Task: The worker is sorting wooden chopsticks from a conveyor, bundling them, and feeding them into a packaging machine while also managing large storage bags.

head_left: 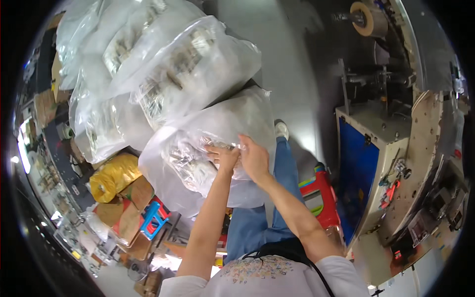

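A large clear plastic bag (195, 171) full of small packets rests in front of me, over my lap. Both hands meet at its upper edge. My left hand (221, 157) lies on the film with the fingers pointing left and pinches it. Right beside it, touching, my right hand (253, 159) grips the same bunched edge of plastic. My forearms reach up from the lower edge, and my blue-trousered legs (283, 193) and a white shoe (281, 130) show beyond the bag.
Several more filled clear bags (183, 64) are piled at the upper left. Below them lie a yellow sack (114, 175), cardboard boxes (127, 215) and a blue stool (154, 219). A red stool (320, 195) and a machine with a blue panel (363, 168) stand on the right.
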`<state>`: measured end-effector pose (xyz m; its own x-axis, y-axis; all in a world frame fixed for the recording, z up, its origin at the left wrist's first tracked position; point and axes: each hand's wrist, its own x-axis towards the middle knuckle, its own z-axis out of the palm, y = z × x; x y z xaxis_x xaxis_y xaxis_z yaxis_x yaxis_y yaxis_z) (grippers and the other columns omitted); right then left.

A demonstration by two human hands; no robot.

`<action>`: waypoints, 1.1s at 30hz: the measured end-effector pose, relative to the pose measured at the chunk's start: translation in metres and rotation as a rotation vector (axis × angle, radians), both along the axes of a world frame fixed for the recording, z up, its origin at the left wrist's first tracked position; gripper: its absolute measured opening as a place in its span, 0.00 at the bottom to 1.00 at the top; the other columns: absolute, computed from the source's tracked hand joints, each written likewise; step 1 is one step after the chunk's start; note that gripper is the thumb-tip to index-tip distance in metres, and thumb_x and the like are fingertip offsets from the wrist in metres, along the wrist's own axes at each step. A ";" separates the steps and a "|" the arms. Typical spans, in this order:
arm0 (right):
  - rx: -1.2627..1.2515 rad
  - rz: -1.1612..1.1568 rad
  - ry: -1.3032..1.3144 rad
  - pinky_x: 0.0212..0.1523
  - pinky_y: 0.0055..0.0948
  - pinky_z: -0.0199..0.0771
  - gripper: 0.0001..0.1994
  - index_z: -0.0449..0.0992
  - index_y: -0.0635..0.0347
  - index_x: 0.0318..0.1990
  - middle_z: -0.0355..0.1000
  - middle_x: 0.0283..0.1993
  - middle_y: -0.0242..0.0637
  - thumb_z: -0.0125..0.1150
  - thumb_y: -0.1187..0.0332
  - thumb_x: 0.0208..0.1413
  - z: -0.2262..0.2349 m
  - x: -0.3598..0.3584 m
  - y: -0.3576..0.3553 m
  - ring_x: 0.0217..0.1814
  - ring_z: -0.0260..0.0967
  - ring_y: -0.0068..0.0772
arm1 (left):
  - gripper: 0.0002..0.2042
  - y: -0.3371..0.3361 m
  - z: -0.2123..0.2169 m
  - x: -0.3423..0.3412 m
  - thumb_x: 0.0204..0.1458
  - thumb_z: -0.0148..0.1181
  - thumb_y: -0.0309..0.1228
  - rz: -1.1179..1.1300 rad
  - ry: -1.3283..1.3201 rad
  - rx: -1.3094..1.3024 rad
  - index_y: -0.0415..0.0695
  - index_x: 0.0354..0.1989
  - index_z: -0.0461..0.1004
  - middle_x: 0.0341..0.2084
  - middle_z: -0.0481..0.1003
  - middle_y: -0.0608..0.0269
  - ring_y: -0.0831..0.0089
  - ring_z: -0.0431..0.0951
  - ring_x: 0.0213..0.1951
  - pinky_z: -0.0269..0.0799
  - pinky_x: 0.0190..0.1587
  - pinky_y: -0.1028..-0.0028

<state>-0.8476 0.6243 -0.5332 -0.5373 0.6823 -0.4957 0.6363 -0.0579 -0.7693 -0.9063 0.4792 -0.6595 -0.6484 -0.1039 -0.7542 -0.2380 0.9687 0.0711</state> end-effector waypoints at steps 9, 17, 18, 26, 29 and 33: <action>-0.170 0.013 0.039 0.34 0.43 0.68 0.17 0.68 0.51 0.51 0.73 0.33 0.46 0.50 0.69 0.52 0.025 -0.016 0.004 0.31 0.71 0.50 | 0.47 -0.037 -0.044 -0.001 0.43 0.58 0.49 -1.005 0.118 -0.507 0.34 0.61 0.34 0.59 0.44 0.35 0.45 0.45 0.62 0.38 0.62 0.48; -0.136 -0.095 0.165 0.32 0.42 0.69 0.21 0.67 0.52 0.51 0.74 0.31 0.43 0.53 0.73 0.47 0.031 -0.013 0.012 0.31 0.71 0.48 | 0.43 -0.018 -0.020 0.006 0.44 0.57 0.48 -1.189 0.096 -0.434 0.35 0.59 0.40 0.58 0.48 0.38 0.47 0.48 0.61 0.40 0.62 0.48; -0.188 -0.107 0.186 0.31 0.41 0.69 0.20 0.68 0.51 0.49 0.73 0.29 0.42 0.54 0.75 0.45 0.029 -0.013 0.017 0.30 0.71 0.47 | 0.42 -0.010 -0.017 0.001 0.44 0.57 0.48 -1.212 0.112 -0.423 0.35 0.59 0.40 0.57 0.48 0.38 0.47 0.48 0.61 0.40 0.62 0.48; -0.220 -0.225 0.347 0.28 0.35 0.68 0.10 0.68 0.55 0.34 0.71 0.24 0.38 0.53 0.79 0.41 0.032 -0.001 0.068 0.27 0.70 0.41 | 0.38 0.009 -0.002 -0.021 0.44 0.56 0.47 -1.424 0.145 -0.333 0.35 0.57 0.46 0.56 0.52 0.41 0.50 0.51 0.60 0.41 0.61 0.48; -0.259 -0.249 0.354 0.28 0.35 0.68 0.09 0.68 0.56 0.33 0.71 0.25 0.39 0.52 0.79 0.42 0.032 0.002 0.071 0.27 0.71 0.41 | 0.37 0.017 -0.002 -0.027 0.44 0.56 0.47 -1.487 0.149 -0.292 0.36 0.56 0.48 0.55 0.54 0.42 0.50 0.52 0.60 0.42 0.61 0.48; -0.275 -0.307 0.347 0.28 0.36 0.68 0.09 0.68 0.57 0.32 0.71 0.25 0.38 0.53 0.80 0.41 0.031 0.006 0.075 0.28 0.71 0.42 | 0.35 0.025 0.002 -0.035 0.45 0.55 0.47 -1.547 0.150 -0.245 0.36 0.55 0.51 0.55 0.56 0.44 0.52 0.54 0.59 0.42 0.61 0.48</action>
<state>-0.8417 0.6993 -0.5021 -0.4973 0.7036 -0.5076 0.2699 -0.4305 -0.8613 -0.9415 0.5044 -0.6575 -0.3024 0.5997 -0.7409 0.9505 0.2483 -0.1870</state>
